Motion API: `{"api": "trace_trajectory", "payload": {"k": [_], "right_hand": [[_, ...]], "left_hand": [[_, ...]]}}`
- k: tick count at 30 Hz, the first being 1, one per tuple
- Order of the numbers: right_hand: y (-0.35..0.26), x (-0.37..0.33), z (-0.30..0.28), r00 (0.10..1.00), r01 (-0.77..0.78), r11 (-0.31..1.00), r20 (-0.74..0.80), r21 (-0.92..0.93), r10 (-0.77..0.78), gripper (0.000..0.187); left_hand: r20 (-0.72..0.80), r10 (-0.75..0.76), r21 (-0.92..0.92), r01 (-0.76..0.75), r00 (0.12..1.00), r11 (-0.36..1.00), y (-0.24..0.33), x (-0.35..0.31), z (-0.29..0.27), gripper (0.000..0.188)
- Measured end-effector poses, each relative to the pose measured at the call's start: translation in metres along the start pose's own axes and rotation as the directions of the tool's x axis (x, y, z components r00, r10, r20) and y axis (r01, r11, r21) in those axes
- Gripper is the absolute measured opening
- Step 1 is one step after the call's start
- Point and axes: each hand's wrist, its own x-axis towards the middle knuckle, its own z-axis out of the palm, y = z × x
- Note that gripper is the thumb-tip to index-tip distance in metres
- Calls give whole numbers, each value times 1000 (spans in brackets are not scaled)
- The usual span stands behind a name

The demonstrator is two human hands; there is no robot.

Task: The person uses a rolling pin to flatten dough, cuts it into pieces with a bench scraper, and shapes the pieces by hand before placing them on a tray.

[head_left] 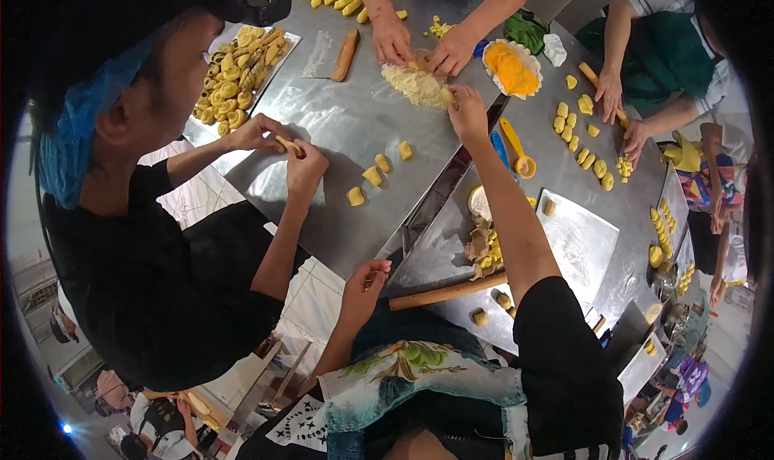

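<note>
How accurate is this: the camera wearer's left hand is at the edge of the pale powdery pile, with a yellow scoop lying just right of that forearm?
Wrong hand: the head view shows the right hand at the edge of the pale powdery pile, with a yellow scoop lying just right of that forearm.

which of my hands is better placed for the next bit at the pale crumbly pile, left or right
Probably the right hand: it seems to hold a small dough piece right by the pale crumbly pile, while the left hand is well back, nearer the body.
</note>
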Motion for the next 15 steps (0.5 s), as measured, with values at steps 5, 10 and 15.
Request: {"api": "trace_trajectory", "payload": {"k": [5,10,15], "right_hand": [[-7,-5,2,999,0,997,-53,-73,-4,35],[1,-1,5,985,-155,987,-70,44,158,34],[7,0,11,951,-226,917,-131,329,282,25]], "left_hand": [[9,-18,1,18,1000,1000,5,6,-5,19],[26,-28,-12,28,999,1000,1,9,-9,17],[21,-27,-15,27,999,1000,2,8,-11,18]]}}
